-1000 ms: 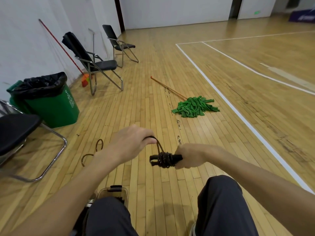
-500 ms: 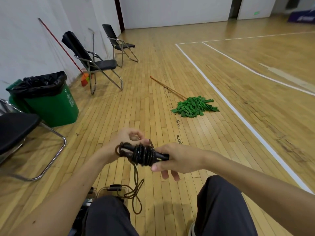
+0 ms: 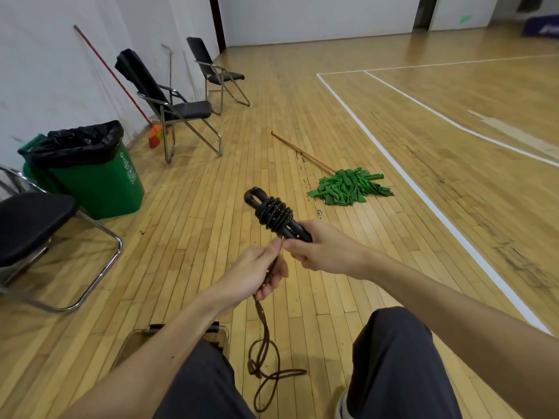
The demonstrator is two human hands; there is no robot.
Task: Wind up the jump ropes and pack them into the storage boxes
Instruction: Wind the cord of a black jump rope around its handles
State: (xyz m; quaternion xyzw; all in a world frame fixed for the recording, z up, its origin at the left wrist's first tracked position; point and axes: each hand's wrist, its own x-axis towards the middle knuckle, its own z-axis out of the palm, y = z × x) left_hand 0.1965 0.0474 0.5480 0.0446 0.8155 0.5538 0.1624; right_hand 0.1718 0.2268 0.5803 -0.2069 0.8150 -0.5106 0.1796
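Jump rope [image 3: 273, 213] half wound, held above the plank floor.
I have the right hand [image 3: 326, 252] curled round the handle end, a glossy black bundle with tight coils round its middle and a loop at its far tip. The left hand [image 3: 257, 273] pinches the slack brown cord [image 3: 265, 343] just below; its tail lies in loose loops on the wood. A clear plastic storage box [image 3: 127, 346] sits beside the left knee.

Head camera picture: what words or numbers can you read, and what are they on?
No text can be read.
green bin: white mark and print, too small.
purple banner: white letters, blurred.
green wall sign: blurred.
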